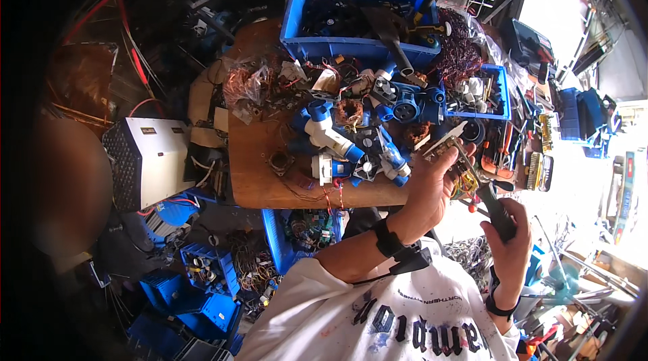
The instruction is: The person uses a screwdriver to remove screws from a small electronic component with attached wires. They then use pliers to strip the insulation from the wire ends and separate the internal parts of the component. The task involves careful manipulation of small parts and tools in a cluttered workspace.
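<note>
My left hand (426, 189) is closed around a small part with a pale flat strip (445, 137) jutting from its top. Colored wires (466, 182) hang beside that hand. My right hand (511, 243) grips the thick dark green handle of a screwdriver-like tool (498, 216). Its thin shaft slants up and left to the part in my left hand; the tip is hard to make out. Just left of my hands, blue-and-white plug connectors (331, 133) lie heaped on the wooden table (270, 185), and a round blue fitting (407, 111) sits among them.
A large blue bin (361, 50) of dark parts stands at the table's back, with a smaller blue tray (506, 94) to its right. Orange-handled tools (499, 152) lie at the right. A white metal case (158, 158) is at the left; blue crates (209, 270) stand below.
</note>
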